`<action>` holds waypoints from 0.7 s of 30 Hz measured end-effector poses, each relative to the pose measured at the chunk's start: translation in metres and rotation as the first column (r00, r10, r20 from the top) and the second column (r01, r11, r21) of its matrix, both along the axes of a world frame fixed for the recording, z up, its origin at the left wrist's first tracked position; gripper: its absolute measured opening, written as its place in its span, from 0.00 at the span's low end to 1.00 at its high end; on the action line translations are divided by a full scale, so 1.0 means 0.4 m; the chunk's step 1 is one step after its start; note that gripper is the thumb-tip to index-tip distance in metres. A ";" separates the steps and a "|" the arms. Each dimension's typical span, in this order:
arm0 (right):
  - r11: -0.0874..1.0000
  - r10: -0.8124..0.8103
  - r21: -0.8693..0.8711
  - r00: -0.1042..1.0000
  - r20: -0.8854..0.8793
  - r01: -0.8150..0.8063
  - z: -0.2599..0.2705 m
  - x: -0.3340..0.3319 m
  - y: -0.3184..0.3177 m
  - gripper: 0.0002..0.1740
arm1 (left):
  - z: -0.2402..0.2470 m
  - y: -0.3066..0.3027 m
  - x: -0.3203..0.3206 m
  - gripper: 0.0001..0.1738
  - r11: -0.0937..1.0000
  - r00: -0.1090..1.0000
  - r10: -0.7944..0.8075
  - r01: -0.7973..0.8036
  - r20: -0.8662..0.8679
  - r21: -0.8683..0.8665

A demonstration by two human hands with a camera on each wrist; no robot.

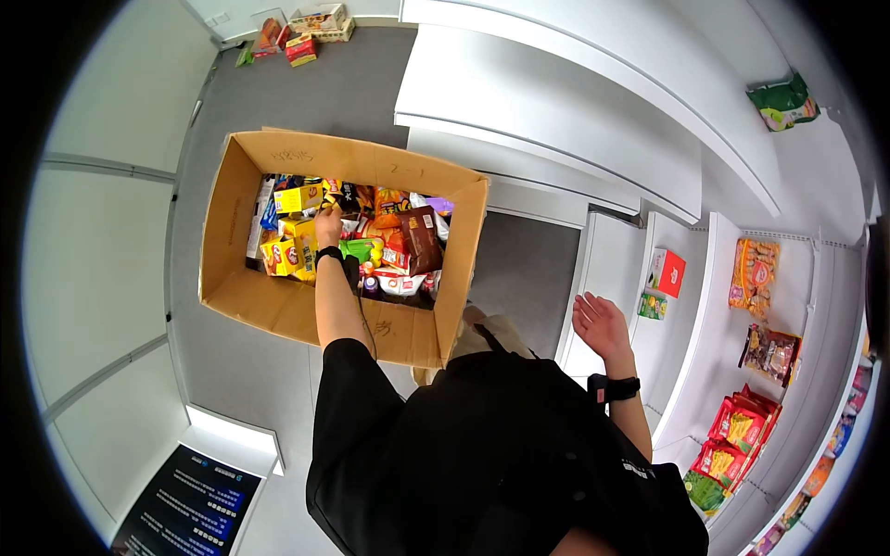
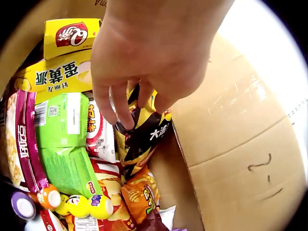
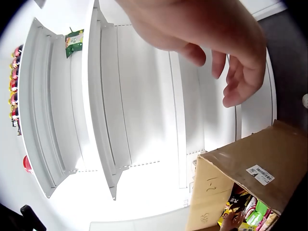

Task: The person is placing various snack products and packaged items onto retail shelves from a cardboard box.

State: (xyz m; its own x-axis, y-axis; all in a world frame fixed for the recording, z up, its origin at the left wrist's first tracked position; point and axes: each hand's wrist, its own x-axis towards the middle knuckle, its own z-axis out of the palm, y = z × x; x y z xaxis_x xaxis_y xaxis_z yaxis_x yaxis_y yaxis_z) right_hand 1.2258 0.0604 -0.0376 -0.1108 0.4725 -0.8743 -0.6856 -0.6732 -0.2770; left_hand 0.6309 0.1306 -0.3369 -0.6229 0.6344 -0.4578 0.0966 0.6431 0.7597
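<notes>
My left hand (image 1: 328, 228) reaches down into a large cardboard box (image 1: 348, 148) full of packaged snacks. In the left wrist view its fingers curl over the top of a black-and-yellow snack bag (image 2: 153, 127) and grip it. Beside that bag lie a yellow egg-pie box (image 2: 53, 77), a green packet (image 2: 65, 120) and an orange snack bag (image 2: 142, 192). My right hand (image 1: 603, 324) is held out to the side near the white shelves, fingers relaxed, holding nothing.
White shelves (image 1: 538, 83) run along the front and right. Red snack bags (image 1: 742, 431) and an orange packet (image 1: 755, 275) stand on the right shelf. A green bag (image 1: 783, 102) sits on a far shelf. Small crates (image 1: 320, 20) lie at the far wall, and a dark display panel (image 1: 190, 500) stands lower left.
</notes>
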 end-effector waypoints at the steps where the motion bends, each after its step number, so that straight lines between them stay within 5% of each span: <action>1: 1.000 -0.001 0.015 1.000 -0.003 0.001 -0.002 -0.005 -0.002 0.16 | 0.000 -0.001 -0.008 0.26 0.998 0.995 -0.056 0.053 -0.083 -0.039; 4: 0.999 -0.005 0.052 1.000 -0.010 0.006 0.008 -0.021 -0.001 0.15 | 0.070 -0.019 0.027 0.20 0.966 0.900 -0.229 0.165 -0.370 -0.198; 8: 0.994 0.020 0.103 1.000 -0.023 -0.018 0.042 -0.058 0.028 0.15 | 0.139 -0.007 0.130 0.17 0.962 0.851 -0.246 0.155 -0.463 -0.226; 11: 0.989 0.062 0.136 0.996 -0.068 -0.052 0.054 -0.113 0.039 0.15 | 0.214 -0.044 0.146 0.17 0.942 0.807 -0.332 0.307 -0.488 -0.133; 15: 0.977 0.132 0.182 0.987 -0.095 -0.113 0.066 -0.166 0.054 0.15 | 0.436 -0.107 0.185 0.16 0.942 0.881 -0.157 0.269 -0.446 0.199; 21: 0.913 0.303 0.312 0.949 -0.086 -0.263 0.093 -0.217 0.054 0.17 | 0.736 -0.206 0.239 0.10 0.777 0.907 -0.236 0.392 -0.349 0.492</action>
State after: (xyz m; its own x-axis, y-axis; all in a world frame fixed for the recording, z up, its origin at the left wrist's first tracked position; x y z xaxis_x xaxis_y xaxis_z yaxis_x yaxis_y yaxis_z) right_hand 1.1390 0.0822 -0.0005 -0.3807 0.6373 -0.6700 -0.5219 -0.7462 -0.4132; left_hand 0.7267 0.0483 -0.0426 -0.3873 0.9071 0.1649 0.4574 0.0337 0.8886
